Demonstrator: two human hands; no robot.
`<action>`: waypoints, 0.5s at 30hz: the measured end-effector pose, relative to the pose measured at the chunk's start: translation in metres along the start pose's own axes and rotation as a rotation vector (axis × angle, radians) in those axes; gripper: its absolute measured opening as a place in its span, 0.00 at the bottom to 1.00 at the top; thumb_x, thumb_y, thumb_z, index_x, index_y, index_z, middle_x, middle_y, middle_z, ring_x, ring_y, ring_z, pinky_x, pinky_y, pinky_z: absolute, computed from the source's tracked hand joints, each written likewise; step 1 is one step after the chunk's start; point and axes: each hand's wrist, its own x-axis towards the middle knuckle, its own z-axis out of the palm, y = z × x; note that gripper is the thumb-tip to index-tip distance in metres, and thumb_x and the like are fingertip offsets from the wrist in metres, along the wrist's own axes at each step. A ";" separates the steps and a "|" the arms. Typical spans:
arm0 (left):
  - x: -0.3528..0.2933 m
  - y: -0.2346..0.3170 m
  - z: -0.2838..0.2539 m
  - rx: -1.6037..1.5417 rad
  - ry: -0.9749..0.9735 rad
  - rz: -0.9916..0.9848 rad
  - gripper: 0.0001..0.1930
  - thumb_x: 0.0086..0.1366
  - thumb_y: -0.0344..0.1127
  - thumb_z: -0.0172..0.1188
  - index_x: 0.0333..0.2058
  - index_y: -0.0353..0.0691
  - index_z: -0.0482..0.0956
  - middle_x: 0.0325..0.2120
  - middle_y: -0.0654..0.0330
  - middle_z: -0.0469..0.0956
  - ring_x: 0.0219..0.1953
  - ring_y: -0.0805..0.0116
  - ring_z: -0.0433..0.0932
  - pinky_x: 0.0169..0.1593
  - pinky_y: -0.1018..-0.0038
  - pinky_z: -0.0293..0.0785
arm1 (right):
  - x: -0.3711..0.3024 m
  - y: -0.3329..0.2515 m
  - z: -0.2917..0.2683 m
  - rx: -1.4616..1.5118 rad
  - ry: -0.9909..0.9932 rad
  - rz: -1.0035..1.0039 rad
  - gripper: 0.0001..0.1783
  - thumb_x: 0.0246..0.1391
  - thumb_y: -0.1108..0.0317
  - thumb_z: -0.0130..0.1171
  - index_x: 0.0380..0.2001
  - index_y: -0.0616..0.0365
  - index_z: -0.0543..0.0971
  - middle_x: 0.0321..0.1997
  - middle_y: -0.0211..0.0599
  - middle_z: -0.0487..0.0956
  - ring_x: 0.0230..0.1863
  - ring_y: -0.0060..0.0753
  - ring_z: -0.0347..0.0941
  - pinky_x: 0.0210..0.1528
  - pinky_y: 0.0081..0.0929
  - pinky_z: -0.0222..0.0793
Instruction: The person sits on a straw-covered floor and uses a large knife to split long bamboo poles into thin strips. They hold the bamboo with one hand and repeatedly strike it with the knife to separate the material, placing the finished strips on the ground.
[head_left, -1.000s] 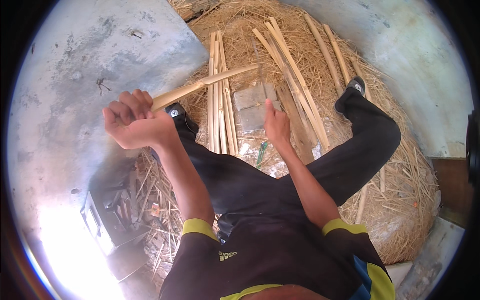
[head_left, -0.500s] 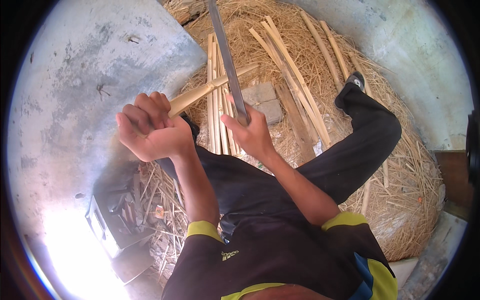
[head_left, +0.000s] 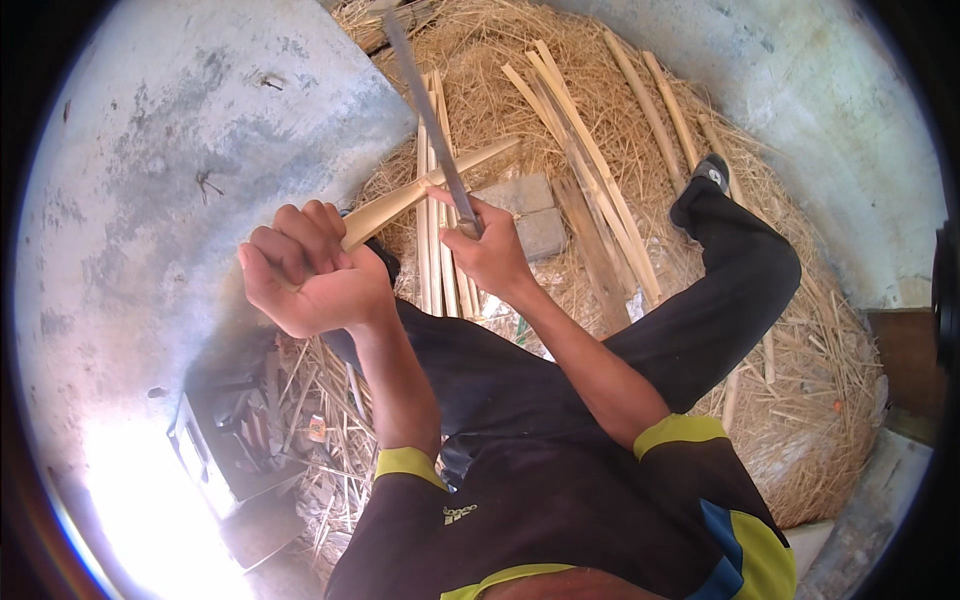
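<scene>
My left hand is closed around the near end of a split bamboo strip, which slants away up and to the right. In my right hand is a long-bladed knife, its handle mostly hidden in my fist. The grey blade points up and slightly left, crossing the bamboo near its middle. My right index finger reaches toward the strip, close to the blade; whether it touches the bamboo I cannot tell. Beneath, a bundle of pale bamboo strips lies on the ground between my legs.
Two grey bricks lie just beyond my right hand. More bamboo strips and round poles rest on shavings to the right. Walls stand on both sides. A dark box-like object is at the lower left.
My right hand has shifted slightly left and up along the bamboo, and the knife's tip has swung left and down. My left hand has moved slightly right and down, still gripping the strip.
</scene>
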 end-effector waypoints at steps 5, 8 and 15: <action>0.040 0.055 -0.024 0.025 0.037 0.153 0.19 0.61 0.39 0.42 0.12 0.52 0.49 0.09 0.70 0.47 0.12 0.77 0.42 0.18 0.76 0.40 | -0.007 0.013 -0.012 0.302 0.263 0.135 0.26 0.55 0.72 0.56 0.58 0.62 0.69 0.12 0.17 0.61 0.10 0.12 0.54 0.11 0.18 0.49; 0.079 0.126 -0.062 -0.110 -0.002 0.110 0.18 0.60 0.37 0.41 0.12 0.52 0.49 0.09 0.70 0.47 0.12 0.77 0.42 0.18 0.76 0.41 | 0.006 0.043 -0.030 0.259 0.516 0.263 0.33 0.56 0.60 0.61 0.61 0.63 0.64 0.17 0.30 0.72 0.09 0.16 0.54 0.11 0.18 0.54; 0.112 0.172 -0.206 -0.328 0.004 0.047 0.18 0.61 0.33 0.38 0.12 0.53 0.51 0.07 0.71 0.48 0.09 0.78 0.43 0.15 0.78 0.41 | 0.029 0.040 -0.033 0.738 0.614 0.212 0.39 0.53 0.42 0.59 0.49 0.71 0.68 0.42 0.52 0.79 0.11 0.17 0.57 0.19 0.20 0.63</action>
